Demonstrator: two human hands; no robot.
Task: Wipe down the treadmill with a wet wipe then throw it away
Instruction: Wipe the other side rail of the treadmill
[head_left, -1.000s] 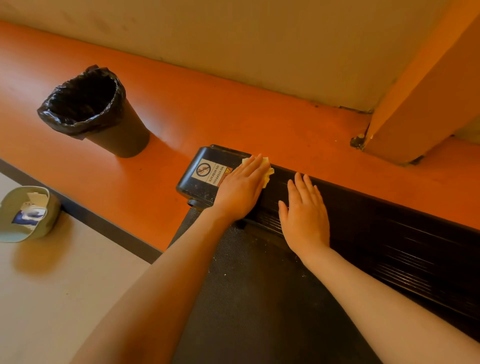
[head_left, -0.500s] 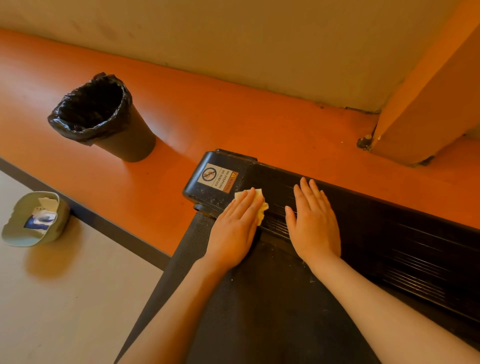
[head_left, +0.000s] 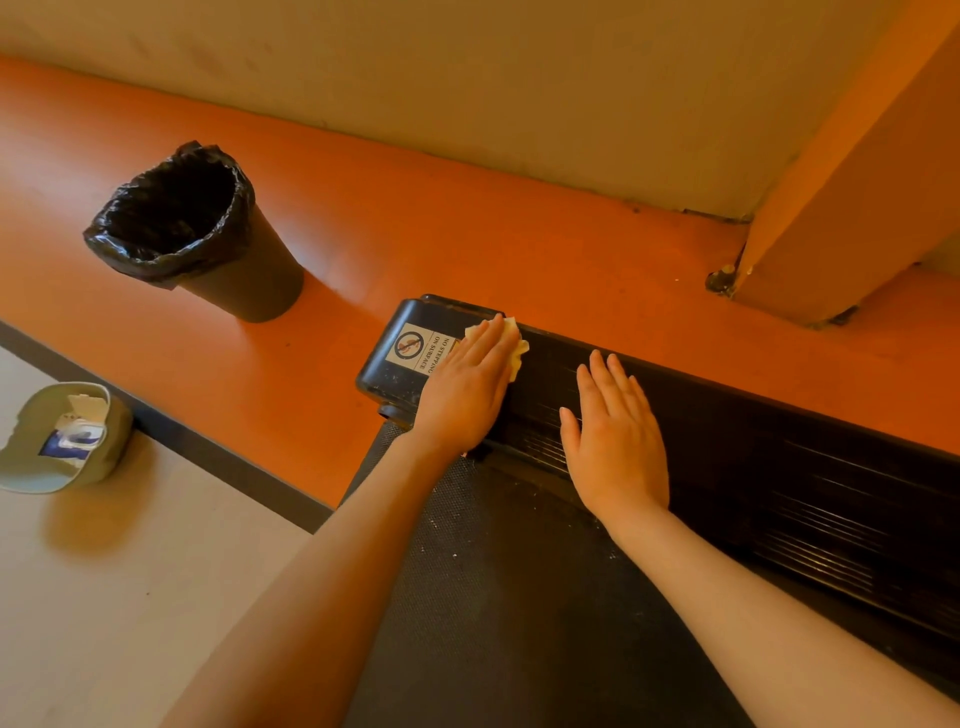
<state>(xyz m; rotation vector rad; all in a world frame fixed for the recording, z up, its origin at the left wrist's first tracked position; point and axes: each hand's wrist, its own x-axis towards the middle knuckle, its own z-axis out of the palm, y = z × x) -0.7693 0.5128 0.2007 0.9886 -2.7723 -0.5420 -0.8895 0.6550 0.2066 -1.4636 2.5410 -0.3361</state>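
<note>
A round, pale green tub (head_left: 62, 441) holding a blue-and-white wipes packet sits on the beige floor (head_left: 130, 597) at the nine o'clock edge of the scene. At ten o'clock, a tapered black bin (head_left: 208, 244) lined with a crinkled, glossy bag stands on the smooth orange floor strip (head_left: 363, 249). At centre, the left hand (head_left: 467, 389), fingers straight and together, presses a crumpled pale yellow wet wipe (head_left: 517, 345) flat onto the treadmill (head_left: 779, 493), at the corner end cap beside a "No stepping on surface" sticker (head_left: 418, 348). Only the wipe's far edge shows past the fingertips. Just to the right, the right hand (head_left: 615, 441) lies flat, released and holding nothing, on the ribbed black side rail. The pebbled dark belt (head_left: 519, 623) runs beneath both forearms. At two o'clock, a painted column (head_left: 857, 208) meets the cream wall (head_left: 519, 78).
</note>
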